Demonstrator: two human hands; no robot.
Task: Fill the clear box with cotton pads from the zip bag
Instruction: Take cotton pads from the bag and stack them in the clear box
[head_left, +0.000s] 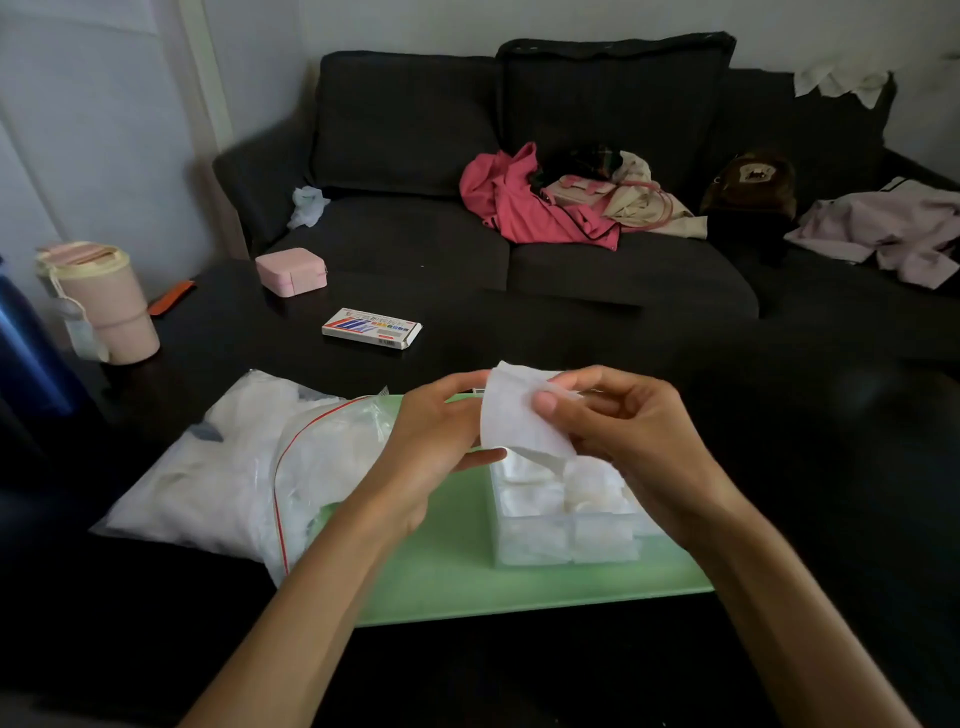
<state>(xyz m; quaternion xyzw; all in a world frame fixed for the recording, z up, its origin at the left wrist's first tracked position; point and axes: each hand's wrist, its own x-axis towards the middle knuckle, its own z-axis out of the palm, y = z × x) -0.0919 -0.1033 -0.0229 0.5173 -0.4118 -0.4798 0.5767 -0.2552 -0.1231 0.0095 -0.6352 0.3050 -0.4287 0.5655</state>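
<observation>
Both hands met above the clear box (563, 519): the right hand (628, 431) pinched a cotton pad (519, 415) under its thumb, and the left hand (441, 441) touched its edge with straight fingers. That box, seemingly packed with pads, sat on a green mat (467, 577) on the dark table (519, 332). Left of it lay the zip bag (223, 478), partly on the mat. Farther off were a pink cup (104, 306), a pink case (291, 271), a small carton (371, 328) and a cluttered dark sofa (415, 156).

A dark table (519, 332) bears a green mat (467, 571), zip bag (208, 483), pink cup (109, 306), pink case (291, 271) and printed carton (371, 328).
</observation>
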